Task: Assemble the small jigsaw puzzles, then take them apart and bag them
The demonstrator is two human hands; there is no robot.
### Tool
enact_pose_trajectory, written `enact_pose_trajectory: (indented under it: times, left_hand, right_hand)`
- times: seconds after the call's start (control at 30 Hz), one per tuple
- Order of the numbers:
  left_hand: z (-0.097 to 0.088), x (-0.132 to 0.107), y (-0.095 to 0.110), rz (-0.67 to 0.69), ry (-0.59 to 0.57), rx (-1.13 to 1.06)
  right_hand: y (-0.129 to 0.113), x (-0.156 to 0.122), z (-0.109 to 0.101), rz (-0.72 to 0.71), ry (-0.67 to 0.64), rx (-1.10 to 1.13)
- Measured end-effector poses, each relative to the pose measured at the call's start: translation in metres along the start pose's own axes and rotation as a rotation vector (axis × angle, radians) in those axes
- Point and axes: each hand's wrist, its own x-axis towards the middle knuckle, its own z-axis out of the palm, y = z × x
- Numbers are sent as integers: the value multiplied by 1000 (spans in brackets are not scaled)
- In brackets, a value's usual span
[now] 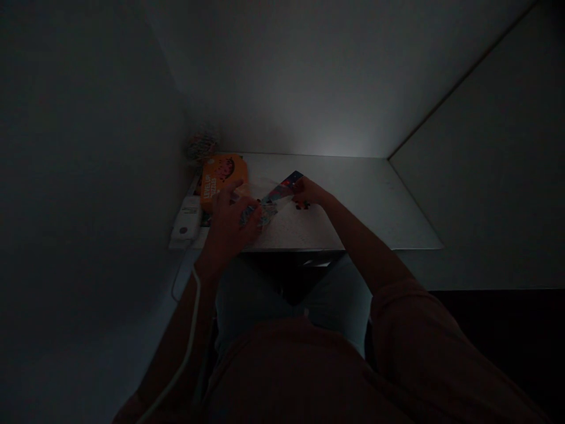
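Observation:
The picture is dim. My left hand grips the near end of a clear plastic bag that holds something colourful, perhaps puzzle pieces. My right hand pinches the far end of the bag, close to a dark blue printed strip. A few small dark pieces lie on the white desk just below my right hand. An orange "Level Up Puzzles" box lies just beyond my left hand.
A white plug-like device sits at the desk's left edge, with a white cable trailing down along my left arm. A speckled round object sits in the far left corner. Walls rise on the left, back and right.

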Motion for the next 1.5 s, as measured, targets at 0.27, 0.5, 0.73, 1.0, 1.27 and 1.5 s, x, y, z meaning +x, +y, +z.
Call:
enact_pose_trajectory:
  times: [0.27, 0.5, 0.73, 1.0, 1.27, 1.5]
  left_hand:
    - [0, 1, 3, -18, -6, -19]
    - [-1, 6, 8, -46, -49, -8]
    - [-7, -2, 7, -92, 28, 4]
    - [-26, -3, 8, -141, 19, 21]
    - [-33, -7, -4, -107, 60, 55]
    - [-38, -5, -5, -114, 54, 44]
  right_hand:
    - [-23, -6, -39, -165, 128, 217]
    - [-107, -46, -51, -590, -21, 236]
    - [-80, -37, -26, -391, 142, 103]
    - [-70, -66, 54, -306, -2, -454]
    - [-75, -58, 46, -246, -8, -558]
    - [-93, -53, 49, -219, -6, -652]
